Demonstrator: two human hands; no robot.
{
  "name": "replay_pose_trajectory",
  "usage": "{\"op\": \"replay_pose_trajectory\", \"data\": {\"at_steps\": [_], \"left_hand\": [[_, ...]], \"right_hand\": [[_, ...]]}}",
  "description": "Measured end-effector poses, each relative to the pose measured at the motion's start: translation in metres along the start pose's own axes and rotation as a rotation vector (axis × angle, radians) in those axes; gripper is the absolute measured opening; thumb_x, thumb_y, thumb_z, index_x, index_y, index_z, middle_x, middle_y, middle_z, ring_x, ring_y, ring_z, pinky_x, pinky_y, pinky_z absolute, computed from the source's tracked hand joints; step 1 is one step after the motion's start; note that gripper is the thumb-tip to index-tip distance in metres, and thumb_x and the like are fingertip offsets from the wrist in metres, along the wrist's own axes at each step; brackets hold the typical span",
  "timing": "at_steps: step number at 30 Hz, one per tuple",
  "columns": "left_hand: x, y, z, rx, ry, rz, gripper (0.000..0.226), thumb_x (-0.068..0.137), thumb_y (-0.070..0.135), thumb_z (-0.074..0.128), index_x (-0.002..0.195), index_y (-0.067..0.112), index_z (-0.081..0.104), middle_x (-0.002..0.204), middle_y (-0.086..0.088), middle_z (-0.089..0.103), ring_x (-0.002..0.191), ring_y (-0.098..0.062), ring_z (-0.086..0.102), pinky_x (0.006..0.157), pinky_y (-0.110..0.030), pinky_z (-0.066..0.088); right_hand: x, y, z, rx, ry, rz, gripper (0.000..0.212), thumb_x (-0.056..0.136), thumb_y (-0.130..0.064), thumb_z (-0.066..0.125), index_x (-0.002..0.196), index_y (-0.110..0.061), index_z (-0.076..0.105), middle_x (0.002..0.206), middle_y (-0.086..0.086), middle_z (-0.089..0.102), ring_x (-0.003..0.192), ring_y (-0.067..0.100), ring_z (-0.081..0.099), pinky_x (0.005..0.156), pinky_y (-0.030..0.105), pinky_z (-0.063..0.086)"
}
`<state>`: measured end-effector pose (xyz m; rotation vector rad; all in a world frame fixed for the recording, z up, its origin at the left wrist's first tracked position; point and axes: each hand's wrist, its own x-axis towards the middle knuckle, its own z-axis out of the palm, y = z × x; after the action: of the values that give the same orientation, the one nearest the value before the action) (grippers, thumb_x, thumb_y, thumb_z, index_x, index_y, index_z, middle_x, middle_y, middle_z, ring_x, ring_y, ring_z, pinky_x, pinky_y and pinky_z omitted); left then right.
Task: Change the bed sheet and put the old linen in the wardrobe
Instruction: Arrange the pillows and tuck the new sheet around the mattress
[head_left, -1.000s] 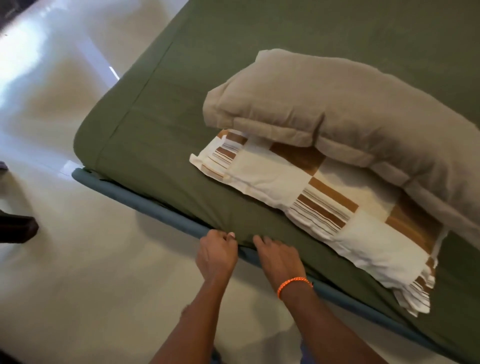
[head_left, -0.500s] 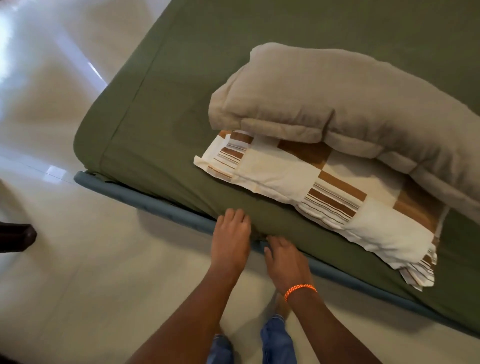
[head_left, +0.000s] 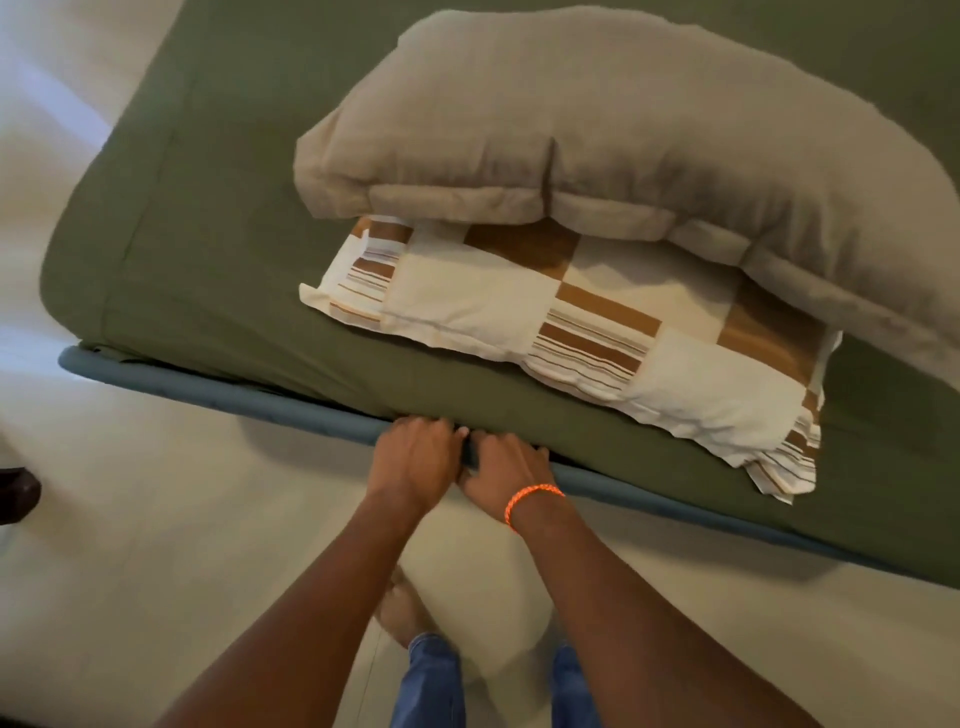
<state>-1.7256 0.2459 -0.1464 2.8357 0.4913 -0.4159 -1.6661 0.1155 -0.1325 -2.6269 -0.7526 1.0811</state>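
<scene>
a person stands at the long side of a bed, both arms reaching down to its edge. the olive-green bed sheet (head_left: 218, 218) covers the mattress, lying smooth over the top and hanging down the near side to the blue-grey padded bed frame rail (head_left: 218, 387) that runs under it. the left hand (head_left: 418, 460) and the right hand (head_left: 501, 467) sit side by side, touching, right where the sheet's lower edge meets the rail. the left hand's fingers bend downward over the sheet's hem, and their tips are hidden at the seam. the right hand's fingers reach forward, their tips out of sight under the mattress edge. whether either hand truly pinches the cloth cannot be told, since the fingertips are hidden. a woven orange bracelet (head_left: 530, 500) circles the right wrist.

on top of the sheet, near this edge, lies a cream pillow with brown blocks and stripes (head_left: 545, 317), flat and angled along the bed. a plain beige pillow (head_left: 597, 135) rests on it, overlapping its far side and covering part of it.

below the arms, blue denim trouser legs (head_left: 431, 680) and a bare foot (head_left: 402, 608) stand on the glossy pale tiled floor (head_left: 145, 545). a dark object (head_left: 18, 493) shows at the left border, too cut off to identify.
</scene>
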Motion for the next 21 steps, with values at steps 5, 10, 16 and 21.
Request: {"op": "replay_pose_trajectory", "data": {"at_steps": [5, 10, 16, 21], "left_hand": [[-0.014, 0.038, -0.003, -0.181, 0.268, -0.026, 0.016, 0.093, 0.021, 0.076, 0.080, 0.017, 0.069, 0.083, -0.002, 0.065, 0.075, -0.025, 0.063, 0.052, -0.034, 0.044], [-0.032, 0.146, 0.021, -0.375, 0.245, 0.137, 0.007, 0.102, 0.013, 0.062, 0.099, 0.016, 0.067, 0.093, -0.005, 0.064, 0.087, -0.027, 0.057, 0.076, -0.040, 0.047], [-0.043, 0.276, 0.048, -0.329, 0.040, 0.387, 0.034, 0.098, 0.015, 0.065, 0.131, 0.018, 0.061, 0.132, -0.001, 0.064, 0.123, -0.019, 0.057, 0.108, -0.036, 0.048], [-0.042, 0.320, 0.062, -0.217, -0.022, 0.348, 0.032, 0.087, 0.014, 0.073, 0.117, 0.022, 0.066, 0.113, 0.001, 0.066, 0.103, -0.018, 0.063, 0.095, -0.033, 0.054]], "right_hand": [[-0.020, 0.034, -0.016, -0.092, 0.218, -0.243, 0.017, 0.101, -0.031, 0.056, 0.110, -0.023, 0.066, 0.102, 0.006, 0.071, 0.091, 0.034, 0.070, 0.066, 0.039, 0.046], [-0.074, 0.138, -0.011, 0.030, 0.611, -0.190, 0.007, 0.090, -0.018, 0.058, 0.089, -0.020, 0.065, 0.087, 0.000, 0.063, 0.082, 0.025, 0.060, 0.069, 0.039, 0.047], [-0.143, 0.287, -0.030, 0.022, 0.675, 0.124, 0.032, 0.095, -0.024, 0.046, 0.101, -0.010, 0.074, 0.097, 0.007, 0.070, 0.086, 0.030, 0.065, 0.073, 0.039, 0.056], [-0.153, 0.316, -0.043, -0.036, 0.454, 0.112, 0.020, 0.095, -0.031, 0.058, 0.093, -0.022, 0.075, 0.092, -0.002, 0.073, 0.081, 0.022, 0.069, 0.063, 0.031, 0.051]]}}
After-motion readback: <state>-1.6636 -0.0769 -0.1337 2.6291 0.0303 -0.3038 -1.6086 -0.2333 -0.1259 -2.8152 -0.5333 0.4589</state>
